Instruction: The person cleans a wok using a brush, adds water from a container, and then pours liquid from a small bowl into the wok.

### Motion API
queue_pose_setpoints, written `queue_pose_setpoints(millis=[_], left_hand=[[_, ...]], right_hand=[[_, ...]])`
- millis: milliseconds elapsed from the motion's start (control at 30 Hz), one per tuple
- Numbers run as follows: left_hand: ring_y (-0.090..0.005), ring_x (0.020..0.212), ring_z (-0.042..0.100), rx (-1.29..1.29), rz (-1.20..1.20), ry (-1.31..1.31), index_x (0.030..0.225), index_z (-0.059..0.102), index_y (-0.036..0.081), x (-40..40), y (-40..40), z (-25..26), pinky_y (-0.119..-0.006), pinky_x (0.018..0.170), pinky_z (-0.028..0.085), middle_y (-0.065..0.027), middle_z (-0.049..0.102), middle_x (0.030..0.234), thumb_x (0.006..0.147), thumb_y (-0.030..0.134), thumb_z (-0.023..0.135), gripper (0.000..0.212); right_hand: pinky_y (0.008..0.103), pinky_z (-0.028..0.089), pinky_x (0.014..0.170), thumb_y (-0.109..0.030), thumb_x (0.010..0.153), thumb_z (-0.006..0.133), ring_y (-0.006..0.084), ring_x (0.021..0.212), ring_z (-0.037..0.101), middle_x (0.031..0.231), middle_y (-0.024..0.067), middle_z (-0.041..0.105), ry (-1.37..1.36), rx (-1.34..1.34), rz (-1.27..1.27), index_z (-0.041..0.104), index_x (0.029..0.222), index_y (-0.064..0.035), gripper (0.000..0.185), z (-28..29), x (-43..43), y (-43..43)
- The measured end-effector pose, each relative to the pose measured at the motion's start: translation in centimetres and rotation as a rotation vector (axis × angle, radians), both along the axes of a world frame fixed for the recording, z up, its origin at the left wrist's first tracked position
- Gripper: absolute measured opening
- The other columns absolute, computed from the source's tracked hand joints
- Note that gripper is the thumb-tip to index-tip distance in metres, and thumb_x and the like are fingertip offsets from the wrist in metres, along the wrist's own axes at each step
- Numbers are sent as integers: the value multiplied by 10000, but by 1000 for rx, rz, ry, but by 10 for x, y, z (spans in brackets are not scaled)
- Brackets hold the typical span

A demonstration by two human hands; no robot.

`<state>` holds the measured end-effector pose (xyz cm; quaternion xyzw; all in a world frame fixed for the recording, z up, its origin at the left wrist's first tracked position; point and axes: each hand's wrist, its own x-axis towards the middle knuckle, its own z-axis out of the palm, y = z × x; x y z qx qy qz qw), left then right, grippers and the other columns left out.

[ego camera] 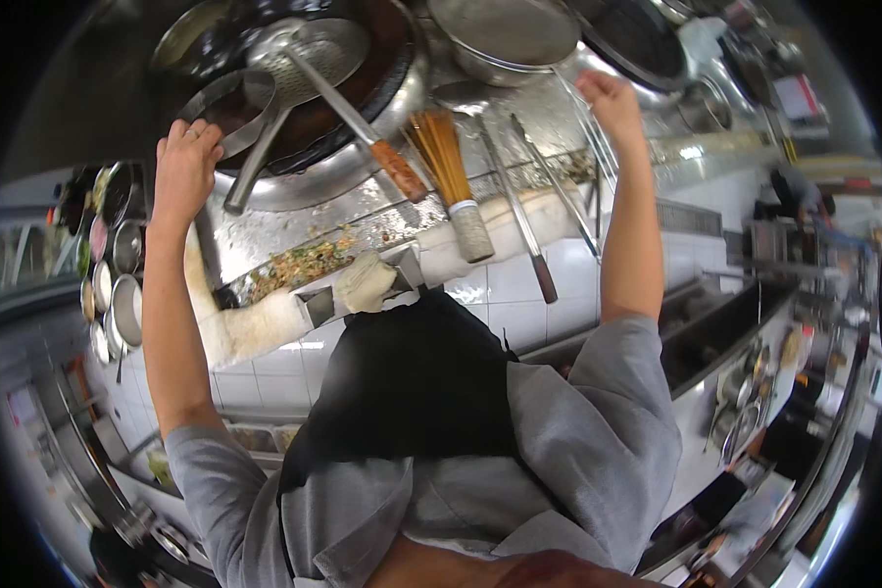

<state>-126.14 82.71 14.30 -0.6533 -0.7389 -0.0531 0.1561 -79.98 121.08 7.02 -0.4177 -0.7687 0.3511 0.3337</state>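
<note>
At the left side of a large dark wok (323,158), my left hand (189,165) has its fingers curled on a wide metal loop (253,132). A perforated skimmer (338,55) with a wooden-ended handle lies across the wok. Beside it a hollow steel handle (257,165) sticks out over the rim. My right hand (611,103) is raised at the right with fingertips drawn together, beside the long wire handle (592,136) of a fine-mesh strainer (511,29). Whether it holds anything is unclear. The strainer sits on a metal pot (496,70).
A bamboo wok brush (452,187), a ladle (514,209) and another long metal utensil (558,187) lie across the stove's front edge. Food scraps (301,264) fill the gutter. A folded cloth (366,281) and rolled towels (264,323) line the edge. Several bowls (127,309) stand left.
</note>
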Motion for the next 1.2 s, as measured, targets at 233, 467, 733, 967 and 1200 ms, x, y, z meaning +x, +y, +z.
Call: queue_pose_setpoints(millis=[233,467,733,967,1200], left_hand=[[-312,969,562,-38,-4,-83,951,633,69,-2,16,-10,-456,791,442,-74,633,959,862,117,666,106],[-347,979,596,-68,56,-188,966,667,58,-15,22,-21,-497,816,493,-102,659,979,862,136,678,130],[-333,1126,574,-106,185,-241,1101,669,105,-17,14,-29,-538,904,482,-94,666,1139,858,177,691,254],[-322,1160,558,-113,257,-261,1220,653,121,-18,7,-37,-520,946,471,-84,660,1182,867,231,692,372],[-327,1174,574,-139,343,-330,1326,623,158,-14,-3,-38,-482,1002,465,-109,673,1254,874,256,696,468]], right_hand=[[493,543,771,-242,845,700,419,850,685,903,222,691,-773,129,-284,711,1031,-83,245,-55,105,-167],[547,520,862,-245,907,636,487,1014,621,1110,284,615,-829,-94,-368,581,1221,-106,348,-88,137,-189],[495,525,873,-219,894,643,382,1061,637,1093,159,673,-1247,110,-483,669,1160,-142,278,3,294,-210],[514,511,821,-237,906,649,403,988,636,984,183,668,-1179,392,-499,665,1106,-102,242,118,173,-194],[479,483,892,-334,917,607,401,1044,647,1071,225,693,-636,132,350,638,1278,-86,439,99,-103,-148]])
